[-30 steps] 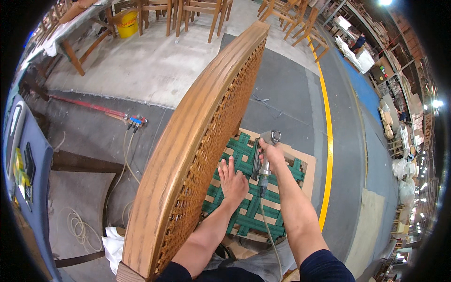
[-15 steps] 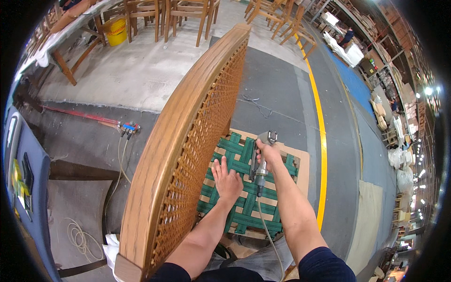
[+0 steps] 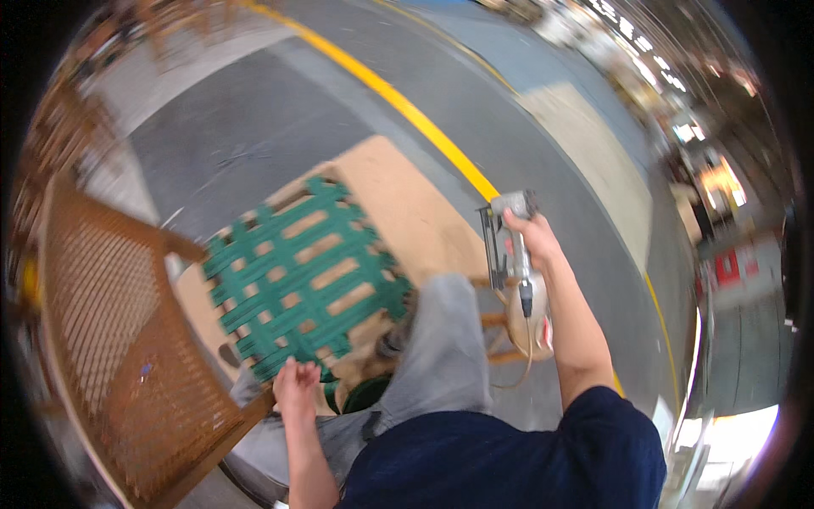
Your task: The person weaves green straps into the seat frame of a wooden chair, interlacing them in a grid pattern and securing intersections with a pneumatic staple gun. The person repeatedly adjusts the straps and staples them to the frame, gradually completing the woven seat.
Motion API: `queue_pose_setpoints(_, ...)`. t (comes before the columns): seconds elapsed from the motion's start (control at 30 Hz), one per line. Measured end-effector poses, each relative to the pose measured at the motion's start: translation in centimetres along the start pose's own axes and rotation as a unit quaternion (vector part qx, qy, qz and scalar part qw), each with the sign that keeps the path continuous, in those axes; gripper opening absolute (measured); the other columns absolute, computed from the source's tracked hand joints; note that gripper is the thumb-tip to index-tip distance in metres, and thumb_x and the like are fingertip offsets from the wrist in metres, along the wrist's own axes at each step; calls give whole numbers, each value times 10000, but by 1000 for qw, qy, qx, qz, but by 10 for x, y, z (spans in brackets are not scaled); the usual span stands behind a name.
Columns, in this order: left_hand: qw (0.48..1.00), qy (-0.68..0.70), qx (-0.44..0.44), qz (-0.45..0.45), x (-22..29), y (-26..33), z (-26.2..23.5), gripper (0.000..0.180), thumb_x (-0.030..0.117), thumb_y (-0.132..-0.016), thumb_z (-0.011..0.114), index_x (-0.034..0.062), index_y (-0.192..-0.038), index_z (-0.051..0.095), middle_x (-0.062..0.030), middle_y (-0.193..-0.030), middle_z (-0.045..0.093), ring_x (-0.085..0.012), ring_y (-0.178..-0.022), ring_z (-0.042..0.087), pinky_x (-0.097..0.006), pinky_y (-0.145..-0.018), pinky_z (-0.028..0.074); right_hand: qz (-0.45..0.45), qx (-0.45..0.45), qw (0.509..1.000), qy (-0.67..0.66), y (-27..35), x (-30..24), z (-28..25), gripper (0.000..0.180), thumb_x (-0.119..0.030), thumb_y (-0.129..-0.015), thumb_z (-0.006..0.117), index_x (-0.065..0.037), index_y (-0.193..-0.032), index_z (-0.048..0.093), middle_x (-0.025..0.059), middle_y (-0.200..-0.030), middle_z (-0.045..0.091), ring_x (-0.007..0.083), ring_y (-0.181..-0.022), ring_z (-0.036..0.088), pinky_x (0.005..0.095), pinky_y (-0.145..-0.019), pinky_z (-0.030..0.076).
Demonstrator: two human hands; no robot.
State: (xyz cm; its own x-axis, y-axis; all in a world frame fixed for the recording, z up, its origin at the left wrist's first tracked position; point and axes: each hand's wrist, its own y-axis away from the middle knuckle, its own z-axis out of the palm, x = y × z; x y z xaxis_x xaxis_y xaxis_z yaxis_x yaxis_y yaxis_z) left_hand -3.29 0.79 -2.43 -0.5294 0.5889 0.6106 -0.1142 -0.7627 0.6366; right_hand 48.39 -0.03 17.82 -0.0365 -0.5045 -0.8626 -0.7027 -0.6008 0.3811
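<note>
Right of centre, a grey air tool (image 3: 519,259) is gripped by the right hand (image 3: 534,236), with the left hand (image 3: 297,386) at green webbing (image 3: 295,271), its fingers' grip unclear.

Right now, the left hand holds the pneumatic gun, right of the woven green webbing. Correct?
Wrong hand: the head view shows the right hand holding the pneumatic gun. It is right of the woven green webbing, as you said.

Blur smears the left hand (image 3: 297,388); whether it grips the green woven strap seat (image 3: 303,271) is unclear. The right hand (image 3: 534,240) hides part of the silver metal staple gun (image 3: 519,265). The lower edge crops the brown wood-and-cane backrest (image 3: 119,297); pale goods (image 3: 560,25) upper right are blurred.
</note>
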Motion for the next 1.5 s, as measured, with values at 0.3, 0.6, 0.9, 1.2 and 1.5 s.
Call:
queue_pose_setpoints(0.3,958,-28,64,-276,-21,-18,0,964,688,-873,776,117,-1550,396,-193,-1556,436,-506,-1517,292,-769,-1170,280,180,136,954,-199,9,173,-141,477,-377,-949,828,-96,-1271,615,72,-949,662,212,-692,644,373,-573,568)
queue_pose_setpoints(0.6,975,-55,41,-211,-21,-16,8,563,550,-947,770,140,-1314,651,-82,-1354,652,-325,-1385,496,-629,-1255,180,186,132,951,-207,-16,246,-153,463,-331,-1008,742,-85,-1379,614,104,-1122,707,238,-893,708,395,-711,603)
queue_pose_setpoints(0.9,987,39,-8,-154,-46,-25,2,417,404,-1030,732,92,-1298,659,-56,-1266,698,-225,-1205,628,-401,-1102,458,61,237,933,266,-4,248,-162,508,-175,-908,810,-11,-1367,668,180,-1262,723,358,-1106,716,465,-932,574)
queue_pose_setpoints(1.2,996,37,36,-77,-54,-43,-1,432,307,-1023,766,45,-1350,664,-62,-1228,739,-207,-1010,708,-380,-825,573,-241,304,825,411,67,191,-89,489,-210,-922,789,-6,-1351,674,246,-1392,571,410,-1332,558,481,-1123,463)
queue_pose_setpoints(1.5,990,-76,-15,-115,-65,-21,-12,422,349,-981,813,31,-1242,715,-17,-1028,749,-152,-875,687,-354,-750,550,-296,-58,931,204,114,165,76,445,-217,-928,801,-52,-1329,701,110,-1238,698,238,-1089,678,371,-907,572)
